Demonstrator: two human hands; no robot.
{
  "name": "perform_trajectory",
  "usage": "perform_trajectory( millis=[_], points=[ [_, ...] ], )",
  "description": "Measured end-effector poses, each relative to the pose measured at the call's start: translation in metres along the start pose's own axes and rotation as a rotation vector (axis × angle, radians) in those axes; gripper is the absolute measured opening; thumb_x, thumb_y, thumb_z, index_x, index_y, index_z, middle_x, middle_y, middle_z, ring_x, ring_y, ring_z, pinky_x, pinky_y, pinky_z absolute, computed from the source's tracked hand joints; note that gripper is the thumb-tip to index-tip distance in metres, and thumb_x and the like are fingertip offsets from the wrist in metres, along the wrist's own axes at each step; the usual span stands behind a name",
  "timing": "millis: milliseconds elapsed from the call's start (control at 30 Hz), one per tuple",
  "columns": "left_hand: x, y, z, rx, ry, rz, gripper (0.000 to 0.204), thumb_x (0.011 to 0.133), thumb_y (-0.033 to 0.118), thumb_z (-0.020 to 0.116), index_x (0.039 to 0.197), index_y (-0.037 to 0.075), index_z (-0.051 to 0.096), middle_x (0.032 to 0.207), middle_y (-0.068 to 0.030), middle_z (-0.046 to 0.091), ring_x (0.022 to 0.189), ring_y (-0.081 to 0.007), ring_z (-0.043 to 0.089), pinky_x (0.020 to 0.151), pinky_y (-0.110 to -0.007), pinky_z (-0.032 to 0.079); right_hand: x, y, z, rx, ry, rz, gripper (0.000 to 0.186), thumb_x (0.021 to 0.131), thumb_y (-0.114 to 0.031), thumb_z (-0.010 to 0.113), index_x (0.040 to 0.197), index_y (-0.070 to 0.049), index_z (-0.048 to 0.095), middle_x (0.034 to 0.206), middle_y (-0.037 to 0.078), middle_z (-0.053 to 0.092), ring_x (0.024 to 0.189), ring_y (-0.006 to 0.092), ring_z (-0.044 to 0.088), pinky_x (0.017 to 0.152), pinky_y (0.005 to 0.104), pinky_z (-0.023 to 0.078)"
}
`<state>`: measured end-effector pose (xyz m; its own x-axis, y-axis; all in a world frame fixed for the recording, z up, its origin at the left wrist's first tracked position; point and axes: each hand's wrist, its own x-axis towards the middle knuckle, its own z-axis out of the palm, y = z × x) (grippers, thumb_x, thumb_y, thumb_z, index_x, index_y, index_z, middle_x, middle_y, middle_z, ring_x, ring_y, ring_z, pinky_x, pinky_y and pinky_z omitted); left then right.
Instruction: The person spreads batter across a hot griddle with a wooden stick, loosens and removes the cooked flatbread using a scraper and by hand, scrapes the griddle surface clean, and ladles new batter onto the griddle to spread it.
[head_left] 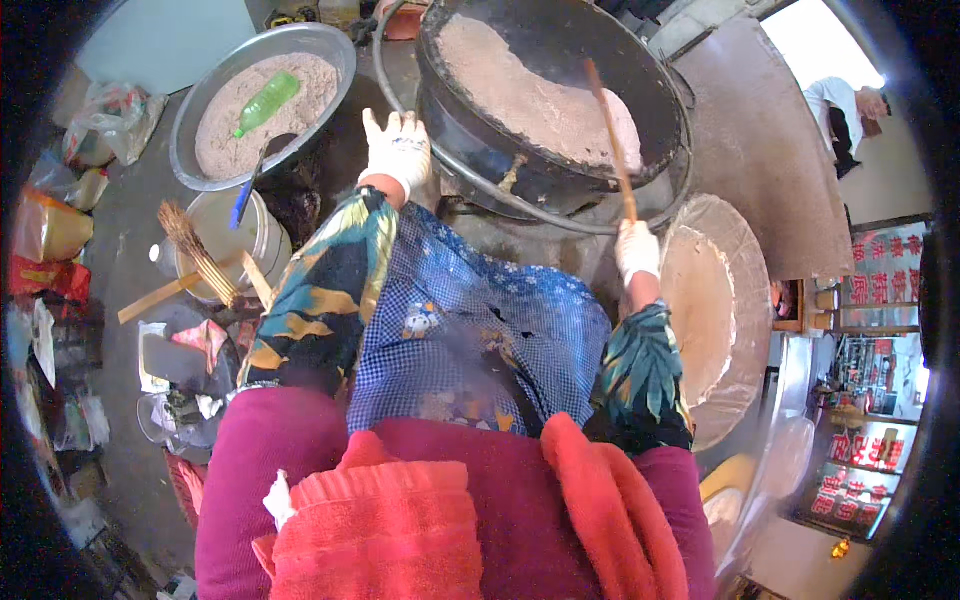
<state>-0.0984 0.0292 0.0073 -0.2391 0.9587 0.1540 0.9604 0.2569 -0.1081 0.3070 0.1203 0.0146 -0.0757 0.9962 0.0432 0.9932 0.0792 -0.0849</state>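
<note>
My right hand, in a white glove, is closed around the lower end of a long thin wooden stick. The stick reaches up over the wide black pan, its far end above the pinkish-grey powder or sand inside. A grey ring runs around the pan. My left hand, also in a white glove, is at the near left of that ring with its fingers spread and nothing visible in them. Whether it rests on the ring, I cannot tell.
At the upper left, a metal basin of similar powder holds a green plastic bottle and a blue-handled tool. Below stand a white bucket and a straw brush. A plastic-lined round container is right; another person is beyond.
</note>
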Motion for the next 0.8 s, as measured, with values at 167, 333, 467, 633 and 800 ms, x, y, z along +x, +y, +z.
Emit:
perform_trajectory(
  millis=[167, 333, 467, 633, 800],
  points=[
    [-0.018, 0.044, -0.038, -0.223, 0.063, 0.154, 0.043, 0.080, 0.032, 0.063, 0.111, 0.003, 0.061, 0.123, -0.0155, 0.057, 0.123, -0.0311, 0.049, 0.106, -0.067, 0.022, -0.001, -0.015, -0.021, 0.014, 0.012, -0.041, 0.040, 0.099, -0.042, 0.041, 0.103, -0.005, 0.055, 0.089, 0.029, 0.066, 0.086, 0.0473, 0.064, 0.078, 0.0554, 0.049],
    [-0.065, 0.124, -0.019, -0.232, 0.189, 0.297, 0.057, 0.080, 0.032, 0.063, 0.123, -0.005, 0.057, 0.130, -0.0206, 0.055, 0.129, -0.0343, 0.045, 0.114, -0.063, 0.012, 0.019, 0.013, -0.006, -0.048, 0.046, 0.012, 0.041, 0.100, -0.041, 0.040, 0.101, -0.003, 0.056, 0.091, 0.029, 0.066, 0.088, 0.0480, 0.063, 0.080, 0.0543, 0.049],
    [-0.072, 0.102, -0.004, -0.184, 0.166, 0.304, 0.063, 0.082, 0.032, 0.061, 0.131, -0.005, 0.051, 0.137, -0.0214, 0.051, 0.134, -0.0346, 0.041, 0.114, -0.064, 0.011, 0.014, -0.015, -0.017, 0.038, 0.005, -0.045, 0.043, 0.099, -0.044, 0.041, 0.102, -0.003, 0.056, 0.091, 0.030, 0.065, 0.088, 0.0485, 0.063, 0.081, 0.0558, 0.048],
    [-0.063, 0.088, -0.013, -0.098, 0.120, 0.325, 0.058, 0.085, 0.031, 0.056, 0.131, -0.004, 0.052, 0.138, -0.0214, 0.051, 0.133, -0.0350, 0.043, 0.114, -0.064, 0.011, 0.023, 0.012, -0.009, -0.031, 0.020, 0.049, 0.043, 0.099, -0.044, 0.039, 0.102, -0.004, 0.054, 0.091, 0.028, 0.066, 0.085, 0.0476, 0.063, 0.079, 0.0548, 0.050],
    [-0.054, 0.066, -0.013, -0.115, 0.067, 0.254, 0.058, 0.084, 0.032, 0.057, 0.129, -0.004, 0.054, 0.137, -0.0215, 0.051, 0.134, -0.0351, 0.043, 0.113, -0.065, 0.010, 0.011, -0.022, -0.012, 0.021, 0.012, -0.151, 0.042, 0.099, -0.042, 0.042, 0.098, -0.003, 0.056, 0.084, 0.029, 0.065, 0.083, 0.0482, 0.063, 0.077, 0.0567, 0.049]
  ],
)
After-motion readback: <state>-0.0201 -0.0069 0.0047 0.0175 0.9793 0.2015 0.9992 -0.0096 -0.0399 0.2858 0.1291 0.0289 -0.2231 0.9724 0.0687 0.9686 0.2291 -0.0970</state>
